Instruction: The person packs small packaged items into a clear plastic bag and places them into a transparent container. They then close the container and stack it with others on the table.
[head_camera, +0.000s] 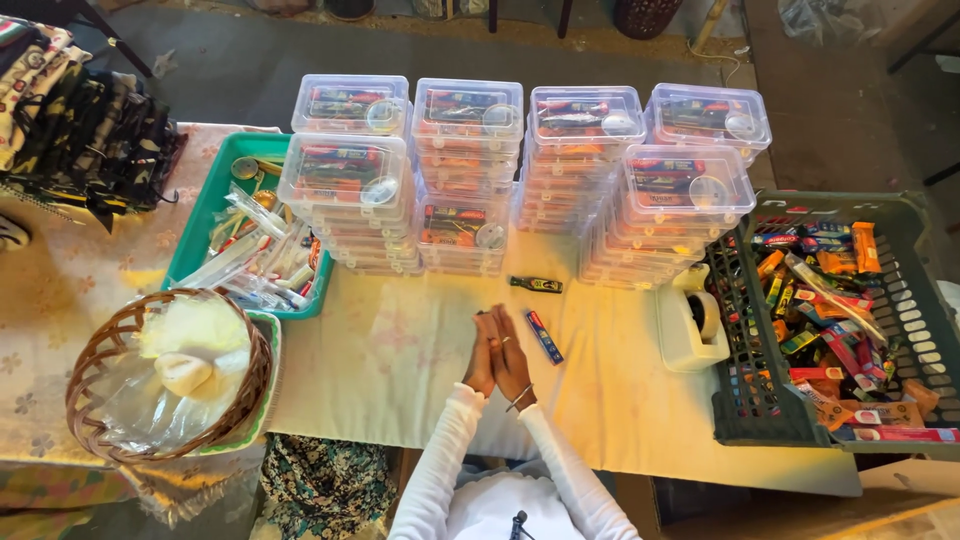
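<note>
My left hand (482, 355) and my right hand (512, 358) are pressed together palm to palm over the pale tablecloth (400, 370), holding nothing. White sleeves cover both arms, and a bangle sits on my right wrist. A small blue packet (544, 336) lies on the cloth just right of my right hand. A small dark bottle (536, 284) lies a little farther away, in front of stacks of clear lidded plastic boxes (470, 180) filled with items.
A teal tray (215, 215) of wrapped items stands at the left. A wicker basket (120, 340) with plastic wrap sits at the near left. A white tape dispenser (690, 320) and a dark green crate (750, 400) of colourful packets are at the right. Folded cloth lies far left.
</note>
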